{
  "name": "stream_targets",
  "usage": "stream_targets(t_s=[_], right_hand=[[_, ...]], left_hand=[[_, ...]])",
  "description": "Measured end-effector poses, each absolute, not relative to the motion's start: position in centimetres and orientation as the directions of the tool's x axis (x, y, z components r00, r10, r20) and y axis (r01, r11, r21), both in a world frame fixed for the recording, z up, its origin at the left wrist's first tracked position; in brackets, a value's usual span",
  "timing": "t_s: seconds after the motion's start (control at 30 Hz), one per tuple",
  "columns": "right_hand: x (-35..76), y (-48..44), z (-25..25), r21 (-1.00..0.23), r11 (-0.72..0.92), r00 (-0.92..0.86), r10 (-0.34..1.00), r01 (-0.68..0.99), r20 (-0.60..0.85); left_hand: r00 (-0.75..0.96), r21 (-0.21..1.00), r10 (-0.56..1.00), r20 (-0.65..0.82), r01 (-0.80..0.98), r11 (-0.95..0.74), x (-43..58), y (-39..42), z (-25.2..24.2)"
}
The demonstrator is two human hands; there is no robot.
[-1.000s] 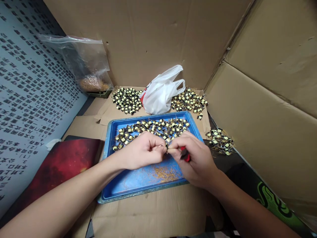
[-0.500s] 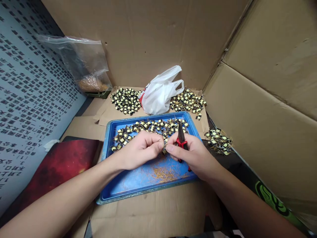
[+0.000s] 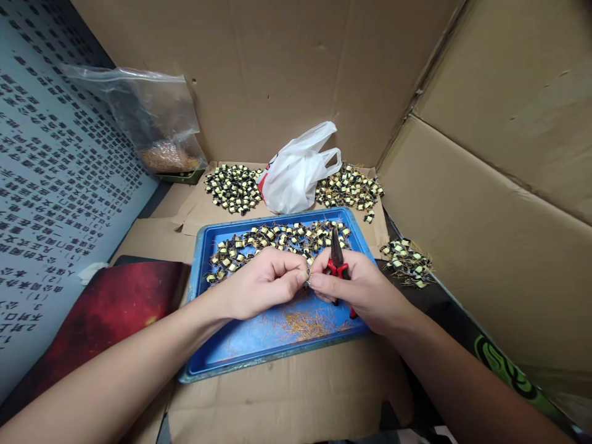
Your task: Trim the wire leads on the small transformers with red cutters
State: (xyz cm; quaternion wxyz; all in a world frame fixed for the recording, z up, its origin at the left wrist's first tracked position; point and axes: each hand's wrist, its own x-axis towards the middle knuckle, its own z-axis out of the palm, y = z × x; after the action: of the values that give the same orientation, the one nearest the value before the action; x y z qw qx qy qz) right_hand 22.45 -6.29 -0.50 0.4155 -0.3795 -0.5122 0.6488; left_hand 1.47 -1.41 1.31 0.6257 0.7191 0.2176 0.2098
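My left hand (image 3: 263,283) is closed in a pinch over the blue tray (image 3: 240,348), its fingertips meeting those of my right hand (image 3: 358,287) on a small yellow-and-black component (image 3: 307,277). My right hand also grips red-handled pliers (image 3: 337,259), whose dark jaws point away from me. A band of the same small components (image 3: 282,237) lies across the tray's far half. Cut golden wire bits (image 3: 305,324) lie on the tray's near part.
Component piles lie behind the tray at left (image 3: 234,187) and right (image 3: 349,187) of a white plastic bag (image 3: 298,172), with another pile (image 3: 407,262) at the right. A clear bag (image 3: 157,123) leans back left. Cardboard walls enclose the area; a red mat (image 3: 120,296) lies left.
My right hand turned the pliers so the jaws now point up and away from me, and its fingertips came to the component pinched in my left hand. The view shifted slightly.
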Motion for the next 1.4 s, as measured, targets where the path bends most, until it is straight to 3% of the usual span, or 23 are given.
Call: stream_targets(t_s=[0.23, 0.37, 0.57, 0.7, 1.17, 1.4], right_hand=[[22.3, -6.4, -0.1, -0.991, -0.049, -0.309, 0.951, -0.125, -0.008], [22.6, -6.5, 0.4, -0.992, 0.122, -0.196, 0.972, -0.037, 0.127], [23.3, -6.6, 1.0, -0.876, 0.436, -0.296, 0.881, 0.209, 0.368], [23.1, -6.6, 0.9, -0.817, 0.525, -0.323, 0.836, 0.239, 0.443], [22.7, -6.9, 1.1, -0.833, 0.491, -0.327, 0.855, 0.257, 0.403], [22.6, -6.9, 1.0, -0.810, 0.528, -0.307, 0.838, 0.254, 0.451]], left_hand=[[0.807, 0.995, 0.590, 0.029, 0.034, -0.095, 1.5, -1.5, 1.3], [0.805, 0.992, 0.593, 0.003, 0.072, -0.101, 1.3, -1.4, 1.1], [0.803, 0.975, 0.591, 0.077, 0.063, -0.212, 1.0, -1.0, 1.1], [0.827, 0.955, 0.555, 0.088, 0.088, -0.283, 0.9, -1.0, 1.5], [0.844, 0.951, 0.535, 0.030, 0.141, -0.275, 1.0, -1.0, 1.8], [0.838, 0.940, 0.545, 0.019, 0.171, -0.297, 1.2, -1.0, 1.6]])
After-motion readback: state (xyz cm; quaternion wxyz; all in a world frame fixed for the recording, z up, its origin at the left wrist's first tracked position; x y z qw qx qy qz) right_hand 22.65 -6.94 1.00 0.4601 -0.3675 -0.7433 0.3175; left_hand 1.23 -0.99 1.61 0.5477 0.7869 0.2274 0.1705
